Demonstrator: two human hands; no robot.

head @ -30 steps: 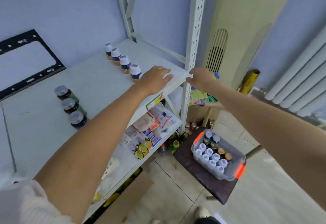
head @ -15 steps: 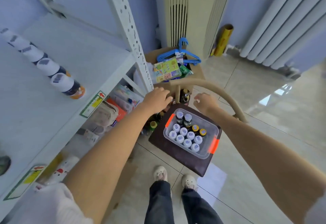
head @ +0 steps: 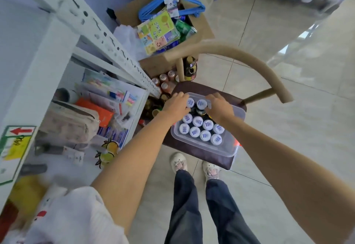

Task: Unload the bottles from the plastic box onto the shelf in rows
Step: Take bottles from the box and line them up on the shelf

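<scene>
I'm judging the unloading as only partly done: the plastic box (head: 233,148) is sitting on the dark chair seat (head: 192,89) beside the white shelf (head: 36,66), still holding two rows of white-capped bottles (head: 201,131). My left hand (head: 175,105) is curling around one far bottle (head: 190,102) and my right hand (head: 220,107) around its neighbour (head: 201,104); neither is lifting clear yet. A cardboard carton (head: 201,28) is standing behind on pale glossy tiles.
</scene>
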